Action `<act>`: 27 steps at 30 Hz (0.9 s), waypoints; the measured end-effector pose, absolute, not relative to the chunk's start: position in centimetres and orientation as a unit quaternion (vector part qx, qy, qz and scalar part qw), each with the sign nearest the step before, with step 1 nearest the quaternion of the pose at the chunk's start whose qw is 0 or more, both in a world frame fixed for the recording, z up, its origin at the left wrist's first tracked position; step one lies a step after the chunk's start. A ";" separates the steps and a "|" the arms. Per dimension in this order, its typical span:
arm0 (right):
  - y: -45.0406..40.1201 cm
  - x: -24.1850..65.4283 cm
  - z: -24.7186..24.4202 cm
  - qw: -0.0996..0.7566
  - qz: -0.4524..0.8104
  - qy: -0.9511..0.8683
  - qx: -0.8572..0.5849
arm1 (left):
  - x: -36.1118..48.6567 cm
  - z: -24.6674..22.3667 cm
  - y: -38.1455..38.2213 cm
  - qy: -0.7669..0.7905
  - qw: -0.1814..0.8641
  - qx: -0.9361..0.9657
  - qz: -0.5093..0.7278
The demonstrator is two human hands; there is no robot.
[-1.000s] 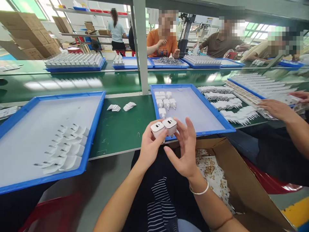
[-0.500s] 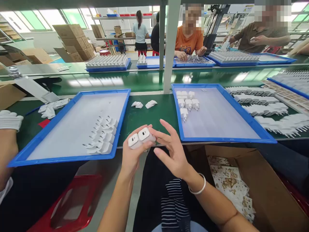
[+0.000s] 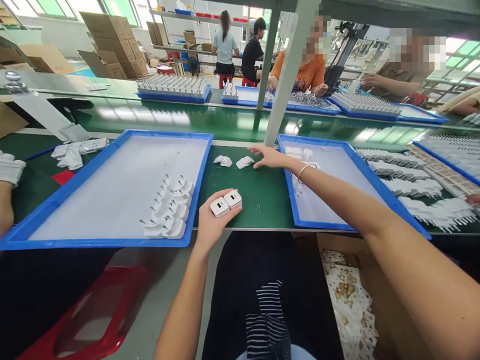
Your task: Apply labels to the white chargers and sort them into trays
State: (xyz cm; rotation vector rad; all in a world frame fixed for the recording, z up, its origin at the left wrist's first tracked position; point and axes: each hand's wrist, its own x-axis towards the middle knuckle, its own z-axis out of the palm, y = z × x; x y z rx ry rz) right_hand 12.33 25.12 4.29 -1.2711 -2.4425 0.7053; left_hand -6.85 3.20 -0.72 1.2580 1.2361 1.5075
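Two white chargers (image 3: 226, 202), side by side with their port faces up, are held in my left hand (image 3: 213, 222) above the bench's front edge. My right hand (image 3: 267, 156) reaches forward over the green bench, fingers spread and holding nothing. Just left of its fingertips lies a small pile of thin white pieces (image 3: 245, 162). A second small white pile (image 3: 222, 160) is further left. My right forearm passes over the right blue-rimmed tray (image 3: 296, 212) and partly hides the white plugs (image 3: 296, 151) in it.
Several white pronged pieces (image 3: 174, 207) stand in the left blue-rimmed tray (image 3: 129, 245). A metal post (image 3: 287, 80) rises behind the bench. Rows of white chargers (image 3: 408, 172) lie at the right. A gloved hand (image 3: 9, 167) is at the far left. An open carton (image 3: 390, 295) sits below.
My right hand has left the chargers and moved forward to beside the right white pile. My left hand still holds both chargers. The camera view has tilted.
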 end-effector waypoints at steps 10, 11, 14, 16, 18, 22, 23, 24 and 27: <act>29.8 12.5 1.5 0.152 0.287 -0.859 -0.396 | -6.6 -0.8 3.1 0.498 0.387 0.497 0.596; 29.9 12.5 1.3 0.157 0.289 -0.858 -0.394 | -6.6 -0.8 3.1 0.498 0.388 0.496 0.596; 30.1 12.6 1.0 0.174 0.298 -0.854 -0.389 | -6.7 -0.9 3.1 0.496 0.393 0.494 0.596; 30.1 12.5 0.8 0.184 0.305 -0.850 -0.389 | -6.7 -0.9 3.2 0.496 0.394 0.494 0.596; 30.1 12.5 0.7 0.192 0.314 -0.845 -0.389 | -6.6 -0.8 3.2 0.496 0.394 0.494 0.596; 29.8 12.4 0.9 0.216 0.327 -0.831 -0.395 | -6.6 -0.6 3.2 0.496 0.394 0.494 0.596; 29.6 12.4 1.1 0.224 0.330 -0.827 -0.396 | -6.6 -0.6 3.2 0.496 0.395 0.494 0.595; 29.3 12.5 1.4 0.233 0.334 -0.823 -0.395 | -6.6 -0.7 3.2 0.496 0.397 0.493 0.594; 27.8 13.0 3.2 0.268 0.349 -0.812 -0.384 | -6.9 -0.9 3.3 0.500 0.406 0.485 0.591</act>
